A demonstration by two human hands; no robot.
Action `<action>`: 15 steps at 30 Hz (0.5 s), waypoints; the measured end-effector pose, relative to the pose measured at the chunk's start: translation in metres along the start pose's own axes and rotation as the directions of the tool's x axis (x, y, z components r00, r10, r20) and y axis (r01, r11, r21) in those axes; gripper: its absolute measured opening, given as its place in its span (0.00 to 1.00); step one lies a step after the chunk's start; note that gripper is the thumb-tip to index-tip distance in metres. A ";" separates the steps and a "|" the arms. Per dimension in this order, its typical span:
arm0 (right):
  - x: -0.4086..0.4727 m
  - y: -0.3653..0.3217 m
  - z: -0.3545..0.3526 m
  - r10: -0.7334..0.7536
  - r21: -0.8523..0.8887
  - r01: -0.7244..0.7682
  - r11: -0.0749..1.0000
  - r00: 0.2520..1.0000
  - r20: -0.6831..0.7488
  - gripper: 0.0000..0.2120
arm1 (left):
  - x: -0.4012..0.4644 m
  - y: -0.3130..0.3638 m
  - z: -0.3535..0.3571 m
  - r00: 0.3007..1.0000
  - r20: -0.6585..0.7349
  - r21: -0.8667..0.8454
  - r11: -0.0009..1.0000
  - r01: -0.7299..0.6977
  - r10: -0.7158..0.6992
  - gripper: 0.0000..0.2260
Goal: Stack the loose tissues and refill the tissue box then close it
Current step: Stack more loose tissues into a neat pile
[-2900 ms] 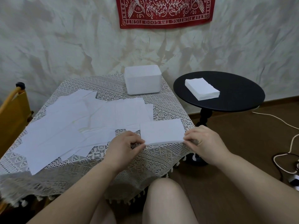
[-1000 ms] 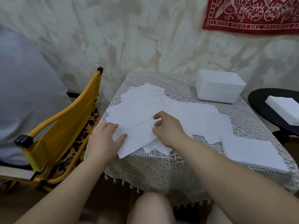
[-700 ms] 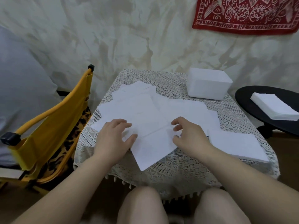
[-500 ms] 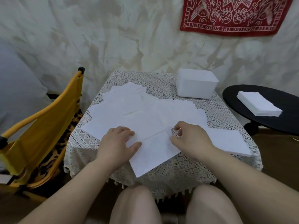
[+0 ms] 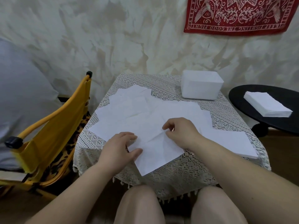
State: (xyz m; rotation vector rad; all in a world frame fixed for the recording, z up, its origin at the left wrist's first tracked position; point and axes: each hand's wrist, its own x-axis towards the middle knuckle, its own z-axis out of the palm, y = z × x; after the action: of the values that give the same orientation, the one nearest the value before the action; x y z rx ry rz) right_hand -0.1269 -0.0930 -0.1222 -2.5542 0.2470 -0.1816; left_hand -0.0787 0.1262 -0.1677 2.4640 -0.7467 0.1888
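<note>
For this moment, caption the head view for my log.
Right hand pinches a loose white tissue on the lace-covered table; left hand presses it.

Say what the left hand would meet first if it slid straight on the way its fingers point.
Probably the right hand: the left hand lies flat on a loose tissue, fingers pointing right and slightly away.

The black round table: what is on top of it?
A neat stack of white tissues lies on the black round table. The table's right part is outside the picture, so anything there is unseen.
</note>
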 end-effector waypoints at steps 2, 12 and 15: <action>-0.003 0.001 -0.004 -0.025 0.026 0.025 0.999 0.999 -0.032 0.08 | 0.000 0.001 0.000 1.000 -0.019 -0.002 1.000 -0.023 0.023 0.20; -0.022 0.005 -0.034 0.028 0.303 0.019 0.953 0.988 -0.151 0.03 | 0.005 0.022 -0.013 0.968 -0.240 -0.192 0.974 -0.124 0.076 0.08; -0.024 0.009 -0.040 -0.008 0.235 0.044 0.971 0.989 -0.151 0.06 | 0.014 0.034 -0.022 0.976 -0.204 -0.187 0.975 -0.119 0.080 0.05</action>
State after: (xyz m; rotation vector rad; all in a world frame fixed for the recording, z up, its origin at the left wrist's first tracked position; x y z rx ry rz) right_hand -0.1591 -0.1161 -0.0957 -2.3091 0.2336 -0.3896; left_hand -0.0848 0.1083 -0.1294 2.1844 -0.7650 0.3706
